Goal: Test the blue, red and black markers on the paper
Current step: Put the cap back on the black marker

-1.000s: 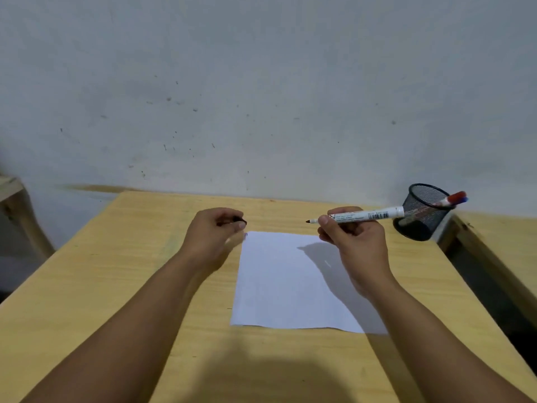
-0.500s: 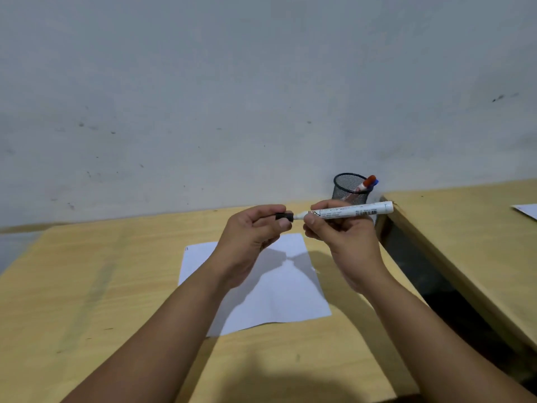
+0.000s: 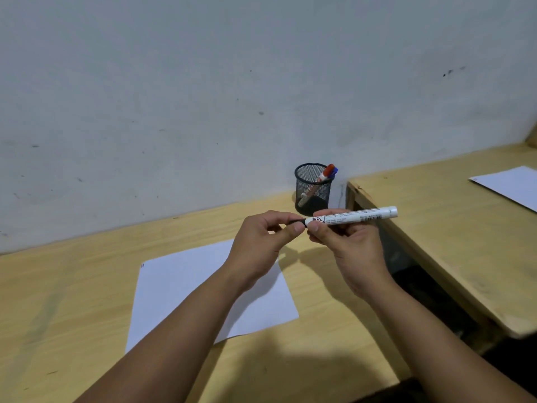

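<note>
My right hand grips the white barrel of the black marker, held level above the table. My left hand pinches the marker's black cap, which sits on the marker's tip; the two hands touch there. Under them a white sheet of paper lies flat on the wooden table. The red marker and the blue marker stand tilted in a black mesh pen cup near the wall, behind my hands.
A second wooden table stands to the right across a dark gap, with another white sheet on it. A grey wall runs behind both tables.
A second ago my hands were apart with the marker uncapped and the cap in my left hand. They came together and the cap now sits on the tip. The view has swung to the right.
</note>
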